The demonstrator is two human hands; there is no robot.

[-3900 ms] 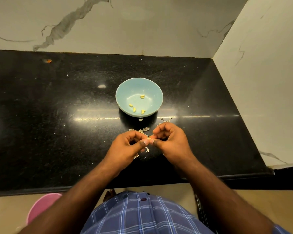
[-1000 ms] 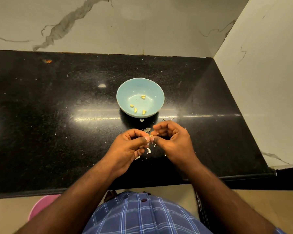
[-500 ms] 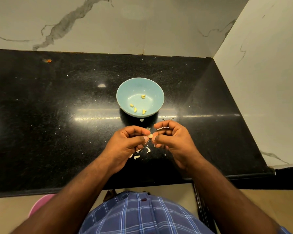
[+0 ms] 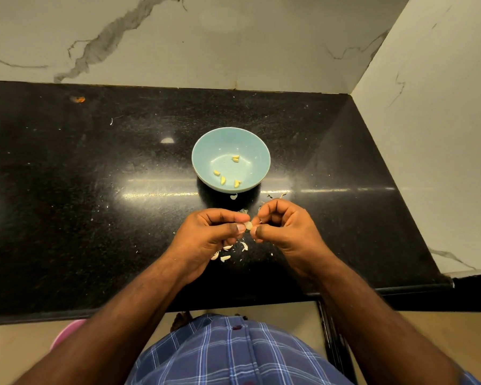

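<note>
A pale garlic clove (image 4: pixel 248 225) sits between my two hands, just above the black counter (image 4: pixel 95 190). My left hand (image 4: pixel 208 240) pinches it between thumb and forefinger. My right hand (image 4: pixel 283 232) pinches its other end, fingers curled. A light blue bowl (image 4: pixel 206 151) stands right behind the hands and holds several yellowish peeled cloves (image 4: pixel 222 179). Bits of white garlic skin (image 4: pixel 225 258) lie on the counter under and around my hands.
Marble walls close the counter at the back and on the right (image 4: pixel 428 107). A small orange speck (image 4: pixel 79 99) lies at the back left. The counter's front edge is near my body; a pink tub (image 4: pixel 64 333) shows below it at left.
Over the last seconds both hands stayed together in front of the bowl, working the clove. More white skin pieces now lie under my left hand than at the start.
</note>
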